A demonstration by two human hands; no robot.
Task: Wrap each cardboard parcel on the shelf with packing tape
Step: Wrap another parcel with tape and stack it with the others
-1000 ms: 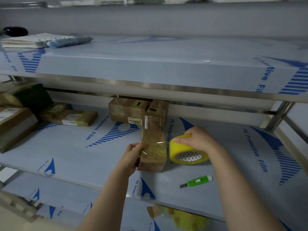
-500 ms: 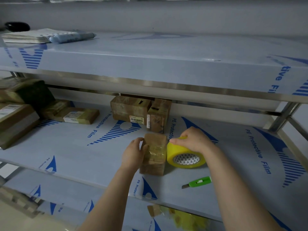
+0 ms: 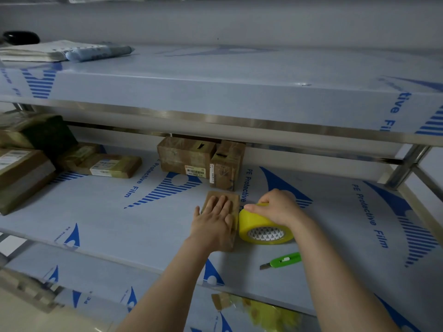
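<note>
Cutter (image 3: 280,260): loose near the shelf (image 3: 119,212) edge; a forearm could sweep it off.
Left hand (image 3: 213,221): fingers flat, pressing the parcel (image 3: 235,200) mid-shelf; slack pressure lets it skid.
Right hand (image 3: 278,207): curled round the tape roll (image 3: 263,227), which touches the parcel; the tape may crease.
Rear parcels (image 3: 187,156): apart.

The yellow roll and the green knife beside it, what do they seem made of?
The roll looks like glossy, translucent yellow plastic tape wound on a white-printed core, probably cardboard. The knife seems to have a smooth bright green plastic body and a dull grey metal blade tip.
</note>
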